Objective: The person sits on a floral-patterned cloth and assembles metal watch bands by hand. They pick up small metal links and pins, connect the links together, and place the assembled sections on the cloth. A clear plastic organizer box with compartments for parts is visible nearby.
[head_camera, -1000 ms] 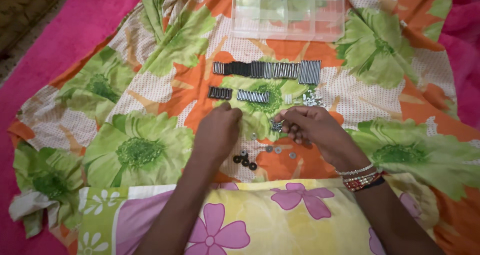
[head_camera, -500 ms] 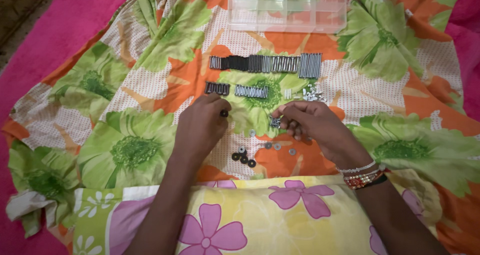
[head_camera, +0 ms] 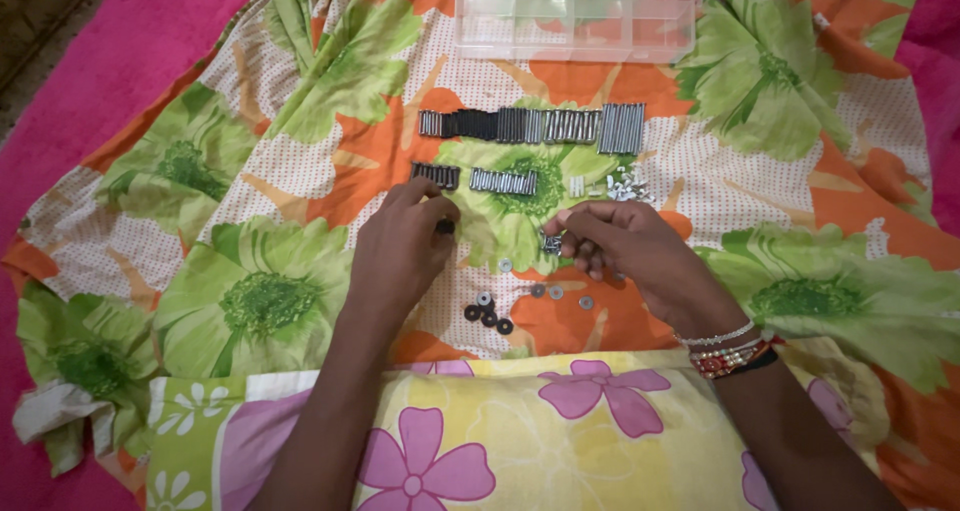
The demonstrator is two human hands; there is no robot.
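Left hand (head_camera: 400, 246) has slid up to the short black screws (head_camera: 436, 175), pinching one; right hand (head_camera: 625, 246) still grips small screws (head_camera: 551, 243).

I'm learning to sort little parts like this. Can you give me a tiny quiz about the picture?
1. True or false: the clear plastic box lies nearer the person than the rows of screws.
2. Which hand wears bead bracelets? A left, B right.
3. What lies on the cloth between the two wrists?

Key:
1. False; it lies beyond them.
2. B, the right hand.
3. Small dark washers. The left hand pinches a small dark part by the short dark screws.
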